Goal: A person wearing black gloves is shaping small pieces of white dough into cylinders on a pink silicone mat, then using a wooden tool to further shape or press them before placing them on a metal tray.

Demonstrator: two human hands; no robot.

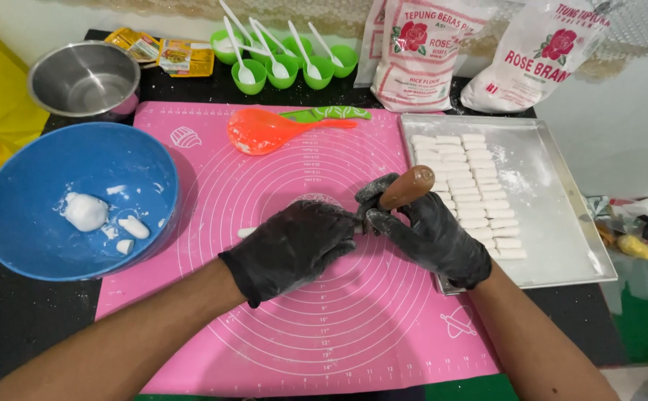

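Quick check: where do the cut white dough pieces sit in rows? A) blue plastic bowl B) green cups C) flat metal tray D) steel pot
C: the small white dough pieces lie in neat rows on the flat metal tray, right of the pink silicone mat; the blue plastic bowl holds only a few loose lumps.

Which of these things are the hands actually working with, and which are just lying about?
In use:
- left hand and right hand, gloved, meeting over the pink mat
- wooden-handled tool, in the right hand
- dough pieces on the metal tray
- blue bowl with dough lumps

Lying about:
- orange spoon
- green cups
- steel pot
- flour bags
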